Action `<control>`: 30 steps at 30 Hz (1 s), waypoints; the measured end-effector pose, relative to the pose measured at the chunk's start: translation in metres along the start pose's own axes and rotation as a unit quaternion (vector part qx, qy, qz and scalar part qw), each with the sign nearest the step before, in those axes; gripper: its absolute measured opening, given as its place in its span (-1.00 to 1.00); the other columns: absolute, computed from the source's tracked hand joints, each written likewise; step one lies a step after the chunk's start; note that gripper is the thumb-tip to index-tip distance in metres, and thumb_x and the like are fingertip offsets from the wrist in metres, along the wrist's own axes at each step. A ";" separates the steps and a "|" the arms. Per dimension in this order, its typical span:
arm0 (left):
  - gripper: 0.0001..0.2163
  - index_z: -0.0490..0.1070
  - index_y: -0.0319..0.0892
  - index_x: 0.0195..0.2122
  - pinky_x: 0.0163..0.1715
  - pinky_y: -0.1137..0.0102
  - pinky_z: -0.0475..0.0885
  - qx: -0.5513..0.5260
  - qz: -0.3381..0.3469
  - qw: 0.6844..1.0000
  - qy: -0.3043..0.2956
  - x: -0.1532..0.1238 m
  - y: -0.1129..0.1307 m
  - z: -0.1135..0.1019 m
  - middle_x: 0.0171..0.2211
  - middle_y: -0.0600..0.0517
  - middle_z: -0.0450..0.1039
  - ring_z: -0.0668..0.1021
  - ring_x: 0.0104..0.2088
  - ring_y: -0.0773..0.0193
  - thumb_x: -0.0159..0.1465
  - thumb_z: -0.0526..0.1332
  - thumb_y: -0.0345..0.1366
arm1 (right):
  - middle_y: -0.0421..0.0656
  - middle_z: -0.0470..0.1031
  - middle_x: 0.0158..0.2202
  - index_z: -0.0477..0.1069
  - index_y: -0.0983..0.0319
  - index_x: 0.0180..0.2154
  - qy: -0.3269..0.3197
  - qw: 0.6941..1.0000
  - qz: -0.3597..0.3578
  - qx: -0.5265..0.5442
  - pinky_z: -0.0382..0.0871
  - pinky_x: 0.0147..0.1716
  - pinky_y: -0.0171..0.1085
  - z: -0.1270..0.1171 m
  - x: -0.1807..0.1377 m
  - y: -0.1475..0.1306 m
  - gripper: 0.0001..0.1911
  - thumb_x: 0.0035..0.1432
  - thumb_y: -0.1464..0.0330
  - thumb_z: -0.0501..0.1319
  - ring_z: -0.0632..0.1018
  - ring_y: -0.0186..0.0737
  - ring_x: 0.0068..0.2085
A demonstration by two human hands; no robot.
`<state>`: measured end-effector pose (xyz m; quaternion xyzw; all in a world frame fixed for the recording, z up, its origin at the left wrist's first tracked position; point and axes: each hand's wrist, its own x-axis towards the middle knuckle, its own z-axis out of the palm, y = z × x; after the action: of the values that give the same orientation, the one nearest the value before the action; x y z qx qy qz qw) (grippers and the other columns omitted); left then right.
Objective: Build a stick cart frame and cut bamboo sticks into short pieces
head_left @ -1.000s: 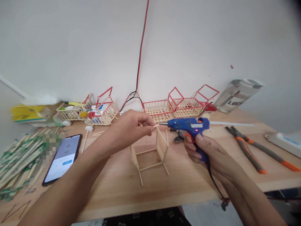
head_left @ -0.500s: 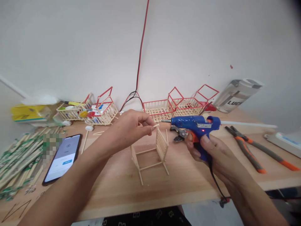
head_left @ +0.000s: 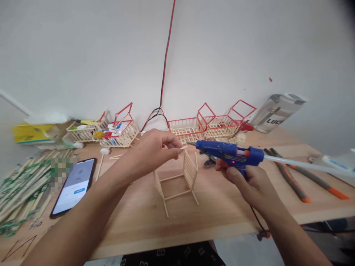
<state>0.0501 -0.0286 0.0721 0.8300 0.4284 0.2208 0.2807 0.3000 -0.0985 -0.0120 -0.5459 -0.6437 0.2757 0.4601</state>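
Note:
My left hand (head_left: 159, 146) is closed in a pinch on a short wooden stick (head_left: 183, 147), whose end shows past the fingertips at the top corner of a small stick frame (head_left: 190, 170). The frame stands on the table with slatted sides joined by thin rails. My right hand (head_left: 249, 184) is wrapped around a blue glue gun (head_left: 219, 149), a finger at its orange trigger. The gun's metal nozzle points left, just right of the stick's end. From its back runs a long translucent glue stick (head_left: 288, 162).
Stick baskets with red trim (head_left: 185, 127) line the wall. Pliers (head_left: 296, 188) lie right of the gun; pruning shears (head_left: 210, 161) sit behind it, partly hidden. At left are a phone (head_left: 73, 188) and wrapped sticks (head_left: 24, 192). A cord (head_left: 259, 221) hangs below my right hand.
My right hand has tilted the glue gun, its back end lower and its nozzle slightly further left, closer to the stick's end. My left hand and the frame have barely moved.

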 end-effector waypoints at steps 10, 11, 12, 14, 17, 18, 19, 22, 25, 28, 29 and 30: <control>-0.87 0.53 -0.16 -0.41 -0.35 0.47 0.34 0.001 -0.010 1.000 0.004 0.000 0.001 0.000 -0.46 0.11 0.54 0.52 -0.40 0.36 0.17 0.17 -0.35 | -0.06 0.52 -0.26 0.48 0.20 -0.27 -0.032 0.999 0.004 -0.012 0.38 -0.26 -0.20 -0.002 -0.003 0.001 -0.68 0.23 0.11 0.12 0.50 -0.07 -0.21; -0.87 0.53 -0.16 -0.41 -0.35 0.47 0.34 0.000 -0.008 1.000 0.005 0.000 0.001 0.000 -0.45 0.11 0.54 0.52 -0.40 0.36 0.17 0.17 -0.35 | -0.06 0.51 -0.24 0.47 0.20 -0.25 -0.035 0.999 0.007 -0.010 0.38 -0.25 -0.20 -0.003 -0.004 0.001 -0.68 0.23 0.11 0.12 0.50 -0.07 -0.20; -0.87 0.53 -0.17 -0.41 -0.35 0.47 0.34 -0.001 -0.007 1.000 0.005 0.000 0.001 0.000 -0.45 0.11 0.54 0.52 -0.40 0.36 0.17 0.17 -0.35 | -0.06 0.51 -0.23 0.47 0.19 -0.24 -0.035 0.999 0.009 -0.011 0.37 -0.26 -0.21 -0.004 -0.005 0.002 -0.68 0.23 0.11 0.11 0.49 -0.08 -0.20; -0.87 0.53 -0.17 -0.41 -0.36 0.47 0.33 0.000 -0.008 1.000 0.005 0.000 0.002 0.000 -0.45 0.11 0.54 0.51 -0.40 0.36 0.17 0.18 -0.35 | -0.06 0.51 -0.23 0.47 0.19 -0.23 -0.033 0.999 0.009 -0.017 0.37 -0.28 -0.22 -0.006 -0.007 0.003 -0.68 0.24 0.10 0.11 0.49 -0.09 -0.21; -0.87 0.53 -0.17 -0.42 -0.36 0.47 0.32 0.006 -0.009 1.000 0.006 0.000 0.002 0.001 -0.46 0.11 0.53 0.51 -0.41 0.36 0.17 0.18 -0.34 | -0.08 0.51 -0.26 0.47 0.19 -0.25 -0.025 0.999 -0.001 -0.037 0.35 -0.30 -0.24 -0.007 -0.006 0.003 -0.67 0.25 0.10 0.10 0.48 -0.13 -0.27; -0.87 0.53 -0.17 -0.42 -0.36 0.47 0.32 0.008 -0.009 1.000 0.006 0.000 0.002 0.001 -0.46 0.11 0.53 0.51 -0.42 0.36 0.18 0.19 -0.33 | -0.08 0.51 -0.28 0.47 0.20 -0.26 -0.022 0.999 -0.005 -0.045 0.34 -0.30 -0.24 -0.007 -0.005 0.002 -0.67 0.25 0.10 0.10 0.48 -0.15 -0.29; -0.87 0.53 -0.17 -0.42 -0.37 0.46 0.32 0.010 -0.009 1.000 0.006 0.000 0.002 0.001 -0.46 0.11 0.53 0.50 -0.42 0.36 0.18 0.19 -0.32 | -0.09 0.51 -0.30 0.47 0.20 -0.28 -0.018 0.998 -0.009 -0.052 0.34 -0.30 -0.24 -0.006 -0.004 0.002 -0.66 0.25 0.10 0.09 0.48 -0.16 -0.31; -0.86 0.53 -0.17 -0.41 -0.37 0.46 0.32 0.011 -0.007 1.000 0.008 0.000 0.001 0.000 -0.45 0.11 0.54 0.51 -0.42 0.36 0.19 0.19 -0.29 | -0.12 0.50 -0.36 0.47 0.21 -0.30 -0.014 0.998 -0.016 -0.062 0.33 -0.33 -0.25 -0.005 -0.001 0.001 -0.65 0.24 0.09 0.09 0.47 -0.18 -0.35; -0.86 0.53 -0.17 -0.41 -0.36 0.46 0.32 0.008 -0.001 1.000 0.009 -0.001 0.000 0.001 -0.44 0.11 0.54 0.52 -0.40 0.36 0.19 0.19 -0.31 | -0.12 0.50 -0.34 0.47 0.21 -0.28 -0.019 0.999 -0.012 -0.050 0.34 -0.36 -0.27 -0.003 0.000 0.000 -0.64 0.25 0.09 0.08 0.48 -0.20 -0.35; -0.87 0.54 -0.16 -0.41 -0.36 0.46 0.32 0.006 0.001 1.000 0.010 0.000 0.000 0.001 -0.45 0.12 0.54 0.52 -0.39 0.37 0.17 0.18 -0.34 | -0.11 0.51 -0.31 0.46 0.21 -0.26 -0.024 0.999 -0.013 -0.040 0.35 -0.36 -0.28 -0.002 -0.001 0.000 -0.65 0.25 0.10 0.08 0.49 -0.19 -0.33; -0.87 0.54 -0.16 -0.42 -0.36 0.47 0.32 0.006 0.001 1.000 0.010 0.001 0.000 0.001 -0.46 0.13 0.54 0.52 -0.40 0.37 0.17 0.18 -0.35 | -0.10 0.51 -0.30 0.46 0.21 -0.27 -0.026 0.999 -0.015 -0.038 0.35 -0.36 -0.28 -0.002 -0.001 -0.001 -0.66 0.25 0.10 0.09 0.49 -0.19 -0.32; -0.87 0.54 -0.16 -0.42 -0.37 0.47 0.32 0.007 0.001 1.000 0.011 0.001 0.000 0.001 -0.46 0.13 0.54 0.52 -0.40 0.37 0.16 0.18 -0.36 | -0.10 0.52 -0.29 0.46 0.22 -0.26 -0.028 0.999 -0.017 -0.037 0.36 -0.36 -0.27 -0.002 -0.002 -0.001 -0.66 0.25 0.10 0.09 0.50 -0.18 -0.30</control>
<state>0.0512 -0.0279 0.0711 0.8297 0.4325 0.2275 0.2699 0.3015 -0.1010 -0.0110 -0.5441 -0.6751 0.2588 0.4257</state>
